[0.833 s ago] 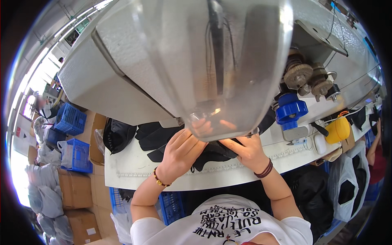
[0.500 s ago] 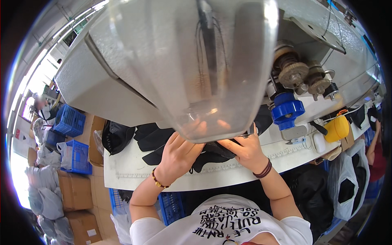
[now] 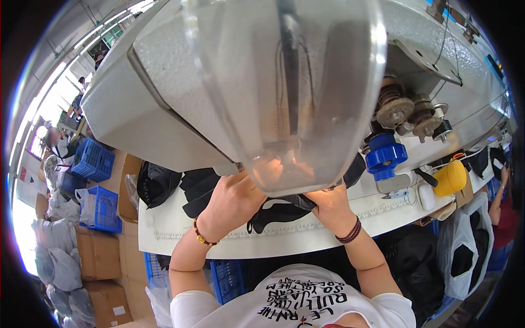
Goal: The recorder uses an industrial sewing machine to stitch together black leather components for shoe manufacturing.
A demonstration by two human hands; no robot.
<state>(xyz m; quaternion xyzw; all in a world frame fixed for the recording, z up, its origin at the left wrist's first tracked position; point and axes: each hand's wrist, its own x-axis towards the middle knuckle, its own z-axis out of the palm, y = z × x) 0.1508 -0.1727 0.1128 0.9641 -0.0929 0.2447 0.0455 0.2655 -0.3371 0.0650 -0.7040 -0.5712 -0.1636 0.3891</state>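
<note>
A black fabric piece (image 3: 281, 215) lies under the head of a sewing machine (image 3: 158, 117), its near edge hanging in folds over the white table (image 3: 191, 246). My left hand (image 3: 235, 199) is closed at the left side of this fabric, its fingertips blurred behind the clear guard (image 3: 290, 188). On the other side, my right hand (image 3: 330, 205) pinches the fabric's right end between thumb and fingers. The needle area is hidden by the guard and my hands. More black fabric pieces (image 3: 199, 188) lie overlapped to the left of my left hand.
A black bundle (image 3: 156, 185) sits at the table's left end. Right of my hands are a blue knob (image 3: 385, 156), a yellow container (image 3: 450, 176) and small snips (image 3: 395, 194). Blue crates (image 3: 103, 209) and cardboard boxes (image 3: 98, 254) stand left on the floor. A co-worker's arm (image 3: 500, 194) shows far right.
My left hand has curled its fingers in and turned over the fabric. My right hand has drawn slightly inward and down. The fabric's near edge has shifted and is folded differently.
</note>
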